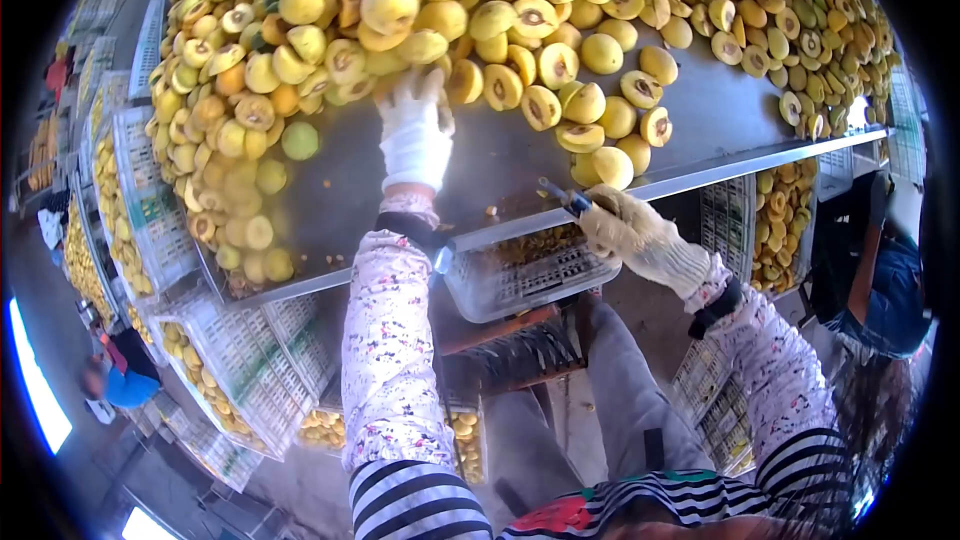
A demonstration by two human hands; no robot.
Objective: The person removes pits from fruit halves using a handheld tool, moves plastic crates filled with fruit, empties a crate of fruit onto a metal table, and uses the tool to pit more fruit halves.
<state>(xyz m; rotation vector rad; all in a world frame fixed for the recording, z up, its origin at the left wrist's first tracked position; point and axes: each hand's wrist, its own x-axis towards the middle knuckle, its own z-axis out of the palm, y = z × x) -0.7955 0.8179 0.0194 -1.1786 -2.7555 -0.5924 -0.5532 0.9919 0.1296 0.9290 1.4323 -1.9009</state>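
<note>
L hand [415, 135], in a white glove, is palm down over the metal table [480, 165], fingers part open & slightly spread, tips at the near edge of the fruit pile [390, 10]; can't tell if they grip a pc. R hand [632, 238], in a cream knit glove, is closed round a slim dk tool [575, 202], its tip out past the fingers, pointing up-left in view, just above the table's near rim. Fruit pile = yellow & orange fruit, many cut in half w/ brown centres showing, heaped along the table's far side & down its L side, w/ a looser cluster running toward the near rim, just beyond R hand. One greener fruit [300, 140] lies at the inner edge of the L-side heap, L of L hand. Small brown bits are scattered on the bare metal btwn the heaps & the rim. Below the rim, btwn both forearms, is a pale plastic basket [530, 275] w/ brown bits in it; under that, a dk slatted seat [515, 348]. Stacked crates [165, 180] w/ more fruit stand on the floor L of the table; another crate w/ fruit [785, 220] is below the rim on the R. A person in dk blue [890, 290] is at far R; another in brighter blue [130, 380] is at far L, face blurred.
</note>
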